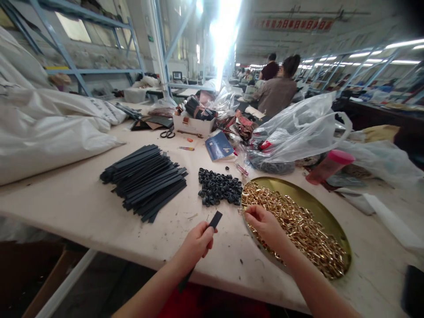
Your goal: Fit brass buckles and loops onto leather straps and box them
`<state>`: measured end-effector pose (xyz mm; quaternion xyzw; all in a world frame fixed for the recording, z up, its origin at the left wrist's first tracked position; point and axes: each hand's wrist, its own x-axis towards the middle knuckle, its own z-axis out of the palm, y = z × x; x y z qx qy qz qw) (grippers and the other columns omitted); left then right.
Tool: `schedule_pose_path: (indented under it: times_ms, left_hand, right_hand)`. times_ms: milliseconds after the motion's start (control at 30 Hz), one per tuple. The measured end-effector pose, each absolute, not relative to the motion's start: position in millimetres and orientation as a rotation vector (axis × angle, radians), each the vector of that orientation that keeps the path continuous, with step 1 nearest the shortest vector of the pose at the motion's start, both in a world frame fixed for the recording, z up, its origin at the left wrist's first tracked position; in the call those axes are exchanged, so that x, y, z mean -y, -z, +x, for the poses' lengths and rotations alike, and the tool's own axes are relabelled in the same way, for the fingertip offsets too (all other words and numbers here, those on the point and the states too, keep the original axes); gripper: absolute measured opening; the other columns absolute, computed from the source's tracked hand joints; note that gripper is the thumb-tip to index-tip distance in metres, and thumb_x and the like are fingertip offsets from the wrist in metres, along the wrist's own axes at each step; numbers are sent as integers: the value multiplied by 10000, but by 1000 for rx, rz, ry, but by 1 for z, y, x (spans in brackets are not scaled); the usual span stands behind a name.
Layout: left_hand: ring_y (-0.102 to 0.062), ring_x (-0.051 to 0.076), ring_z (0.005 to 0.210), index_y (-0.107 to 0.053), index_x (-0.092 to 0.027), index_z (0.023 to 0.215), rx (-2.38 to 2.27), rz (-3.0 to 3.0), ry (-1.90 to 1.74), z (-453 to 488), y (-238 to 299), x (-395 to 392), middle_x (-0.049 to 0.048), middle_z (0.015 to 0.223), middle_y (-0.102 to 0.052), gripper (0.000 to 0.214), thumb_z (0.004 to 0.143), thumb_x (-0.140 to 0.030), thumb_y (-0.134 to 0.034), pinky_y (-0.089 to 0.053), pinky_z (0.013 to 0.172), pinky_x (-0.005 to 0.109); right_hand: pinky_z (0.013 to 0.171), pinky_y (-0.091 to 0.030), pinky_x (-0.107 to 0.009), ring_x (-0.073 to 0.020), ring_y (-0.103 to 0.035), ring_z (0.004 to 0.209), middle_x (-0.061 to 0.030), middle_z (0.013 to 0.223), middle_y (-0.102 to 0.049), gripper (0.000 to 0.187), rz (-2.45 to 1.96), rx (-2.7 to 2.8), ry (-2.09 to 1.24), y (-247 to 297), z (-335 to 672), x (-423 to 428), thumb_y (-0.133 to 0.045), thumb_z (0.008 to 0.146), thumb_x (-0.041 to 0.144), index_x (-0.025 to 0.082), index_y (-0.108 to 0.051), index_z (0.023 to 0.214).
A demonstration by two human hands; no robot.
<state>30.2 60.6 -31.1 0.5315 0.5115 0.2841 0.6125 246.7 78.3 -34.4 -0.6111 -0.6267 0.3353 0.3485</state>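
Observation:
My left hand is closed around a black strap, whose short end sticks up past the thumb while its tail hangs below the table edge. At the left rim of a round gold tray, my right hand pinches a small gold buckle. Many gold buckles are heaped in that tray. Between the hands and the back of the table lies a pile of small black loops. A thick stack of black straps rests to the left.
Behind stand a white box of dark rolls, black scissors and a blue booklet. Clear plastic bags and a pink-lidded cup are at right. A large white sack fills the left side. People sit farther off.

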Motion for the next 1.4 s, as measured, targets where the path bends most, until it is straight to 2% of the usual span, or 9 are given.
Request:
schedule_pose_path:
  times_ms: [100, 200, 433, 667, 733, 933, 1167, 1267, 1400]
  left_hand:
    - [-322, 47, 358, -477, -154, 812, -1127, 1293, -697, 34, 21, -62, -80, 489, -405, 274, 791, -419, -411, -245, 353, 174]
    - [-321, 43, 358, -455, -169, 749, -1098, 1299, -657, 36, 16, -56, -87, 473, -392, 254, 776, -421, -461, -245, 342, 166]
    - [-294, 39, 329, -418, -181, 665, -1199, 1232, -634, 35, 20, -37, -96, 429, -367, 176, 768, -320, -447, -221, 325, 165]
    - [-313, 53, 345, -418, -179, 657, -1168, 1312, -627, 33, 17, -27, -88, 418, -365, 216, 782, -355, -408, -242, 345, 175]
    - [-308, 54, 348, -414, -179, 674, -1157, 1287, -657, 31, 17, -26, -88, 423, -367, 254, 798, -398, -374, -242, 350, 176]
    - [-307, 57, 364, -443, -173, 723, -1230, 1295, -653, 31, 19, -25, -98, 418, -348, 252, 739, -419, -495, -245, 354, 175]
    - [-315, 56, 344, -436, -181, 704, -1195, 1247, -504, 32, 17, -29, -95, 421, -360, 155, 738, -324, -484, -246, 341, 167]
    - [-303, 57, 350, -442, -175, 762, -1142, 1258, -566, 29, 18, -32, -93, 438, -357, 211, 790, -379, -398, -237, 357, 170]
    - [-335, 74, 387, -474, -172, 777, -1214, 1436, -534, 21, 22, -32, -76, 467, -381, 240, 825, -365, -339, -257, 405, 191]
  right_hand:
    - [610, -387, -250, -111, -485, 608, 26, 646, -537, 198, -1294, 1195, -1407, 26, 217, -50, -582, 741, 376, 185, -532, 740]
    - [609, -385, -241, -92, -486, 595, 30, 664, -557, 223, -1141, 928, -1596, 24, 194, -30, -659, 682, 362, 176, -544, 730]
    - [610, -413, -271, -117, -532, 602, 31, 657, -597, 368, -1139, 928, -1549, 34, 173, -12, -684, 644, 390, 198, -519, 911]
    - [625, -394, -283, -138, -516, 643, 1, 668, -597, 171, -1316, 1365, -1201, 36, 176, -6, -621, 717, 354, 186, -595, 700]
    - [595, -388, -263, -119, -491, 600, 23, 609, -560, 193, -1279, 1170, -1310, 36, 175, -7, -646, 695, 363, 185, -575, 675]
    - [619, -414, -234, -77, -492, 587, 37, 657, -545, 267, -1013, 511, -1741, 38, 164, -9, -756, 568, 312, 175, -544, 653]
    - [525, -347, -224, -92, -455, 573, 41, 644, -552, 348, -1138, 996, -1494, 49, 177, -17, -719, 620, 349, 194, -585, 902]
    - [554, -381, -238, -93, -467, 565, 37, 614, -550, 291, -1162, 987, -1502, 47, 183, -21, -703, 638, 363, 179, -615, 844]
    - [621, -461, -253, -89, -536, 593, 18, 730, -604, 256, -1063, 545, -1617, 42, 182, -23, -733, 611, 330, 201, -616, 798]
